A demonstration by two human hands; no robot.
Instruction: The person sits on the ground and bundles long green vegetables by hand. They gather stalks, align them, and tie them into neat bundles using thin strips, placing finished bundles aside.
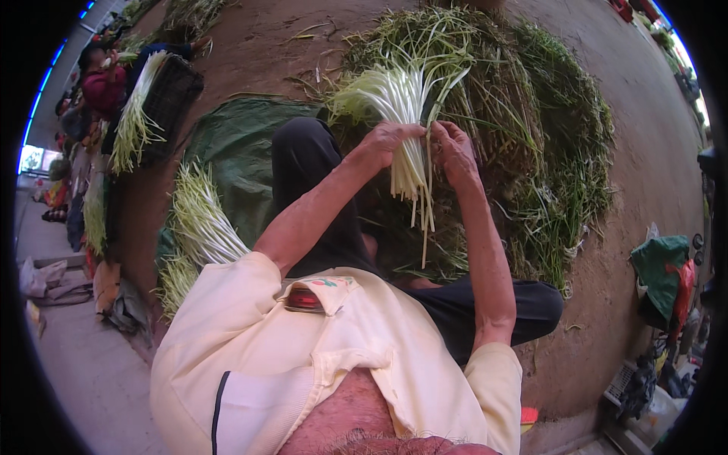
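Note:
My left hand (388, 139) is closed around a fanned bunch of long, pale vegetable stalks (406, 96). Their yellow-green leaves spread away from me, and the cut ends hang below the hand. Close beside it, my right hand (453, 149) pinches a single stalk (427, 193) that reaches lower than the others. The fingers of both hands nearly meet at the bunch's right side. Beyond and to the right lies a large heap of green, leafy stalks (500, 108) on the ground. By my left elbow, more pale bunches (207, 213) rest at the edge of a green sheet (239, 148).
At the upper left a person (103, 79) sits by a black crate (170, 108) with pale stalks (139, 108) over its side. A green bag (660, 273) and a red plastic bag (682, 290) lie at the right. Brown ground (642, 142) surrounds the heap.

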